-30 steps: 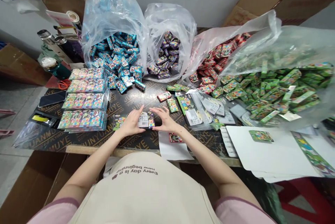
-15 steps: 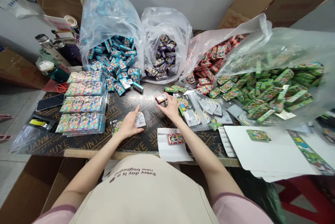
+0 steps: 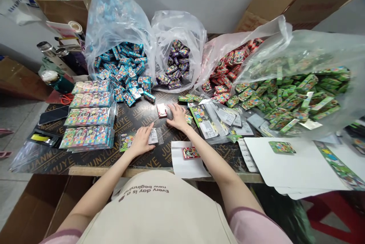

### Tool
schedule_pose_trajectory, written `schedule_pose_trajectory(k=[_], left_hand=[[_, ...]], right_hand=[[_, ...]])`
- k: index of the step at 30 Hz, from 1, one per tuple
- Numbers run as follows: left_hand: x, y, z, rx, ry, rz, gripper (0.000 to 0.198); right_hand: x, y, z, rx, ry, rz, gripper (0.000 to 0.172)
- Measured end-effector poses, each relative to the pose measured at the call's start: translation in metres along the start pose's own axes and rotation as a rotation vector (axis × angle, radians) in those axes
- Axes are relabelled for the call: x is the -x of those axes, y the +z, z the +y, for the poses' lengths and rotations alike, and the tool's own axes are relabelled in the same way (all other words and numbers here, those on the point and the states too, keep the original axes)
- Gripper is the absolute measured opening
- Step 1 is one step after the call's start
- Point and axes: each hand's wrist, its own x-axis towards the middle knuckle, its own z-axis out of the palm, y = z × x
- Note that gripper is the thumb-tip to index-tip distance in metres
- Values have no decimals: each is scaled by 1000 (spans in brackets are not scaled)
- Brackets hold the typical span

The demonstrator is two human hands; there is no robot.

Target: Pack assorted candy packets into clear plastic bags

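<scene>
My left hand point(image 3: 142, 141) lies with thumb and fingers apart on a flat printed card in a clear sleeve point(image 3: 126, 142). A barcode label point(image 3: 153, 136) on it shows beside my fingers. My right hand point(image 3: 178, 117), fingers spread, rests on the dark board just right of a small red box point(image 3: 161, 110), whose pale side faces up. Part of a small green box point(image 3: 188, 119) shows at the right edge of that hand; I cannot tell whether they touch. Another red box point(image 3: 190, 152) lies on a white paper sheet point(image 3: 180, 166) near the table edge.
Clear bags of blue point(image 3: 125, 61), purple point(image 3: 178, 61), red point(image 3: 225, 67) and green boxes point(image 3: 285, 95) line the back. Stacked sleeved packs point(image 3: 88, 116) stand left, beside a phone point(image 3: 54, 115). Sleeved cards point(image 3: 209, 122) lie right of my right hand, and white sheets point(image 3: 265, 164) farther right.
The red box by my right hand now lies on the board, left of its earlier place. My right hand has let go and shifted slightly left and down. My left hand stays on the sleeved card.
</scene>
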Motion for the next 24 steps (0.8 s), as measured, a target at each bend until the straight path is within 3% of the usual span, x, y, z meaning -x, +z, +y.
schedule_pose_trajectory(k=[5,7,11,14,16,20,24], left_hand=[[-1,3,-1,-12,3,6,110],[0,2,0,-17,-6,-7,110],[1,-1,3,-17,-24,-41,107],[2,-3,3,-19,-14,-43,108],[2,-3,3,-21,-9,-41,109],[1,-3,2,-17,-17,-46,108],[0,-3,2,-7,-14,-49,106]], right_hand=[[-24,5,-20,-59,128,-2,71],[-32,6,-27,-101,64,-84,70],[-36,2,-24,-151,-203,-322,65],[-26,-5,-12,-163,-251,-406,56],[-15,-10,-4,-195,-189,-374,62],[6,-19,3,-162,-128,-323,97],[8,-22,2,-131,-216,-382,95]])
